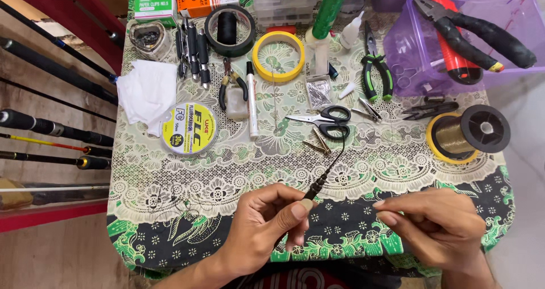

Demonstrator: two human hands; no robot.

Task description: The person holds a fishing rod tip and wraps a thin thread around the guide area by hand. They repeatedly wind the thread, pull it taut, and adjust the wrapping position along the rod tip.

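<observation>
Lace over a green-and-black patterned cloth covers the worktop (170, 192), which is crowded with tackle and tools; dark rods (51, 127) lean along its left edge.

Near the front edge, the left hand (264, 226) pinches a thin black rod tip (318, 187) between thumb and forefinger — its slim end rises toward the scissors (326, 119), black-handled and lying closed at mid-worktop. The right hand (437, 224) hovers just beside the left, fingers curled and thumb meeting forefinger as if nipping something very fine; whether a line is actually held there cannot be told.

Behind the hands, left of centre, lies a flat yellow line spool (189, 128), with crumpled white tissue (147, 90) touching it on the left. A white marker (251, 99) lies lengthwise between small black-handled pliers (230, 87) and a yellow tape ring (278, 55). A black tape roll (229, 29) sits behind these, near a row of dark pens (193, 51). Green-handled pliers (376, 68) lie right of centre, and a small foil packet (319, 91) rests just behind the scissors. At the right edge stands a black spool of golden line (468, 133) — beyond it, a purple tub (409, 45) holds large black-handled pliers (471, 31) on top of a red tool (454, 51).
</observation>
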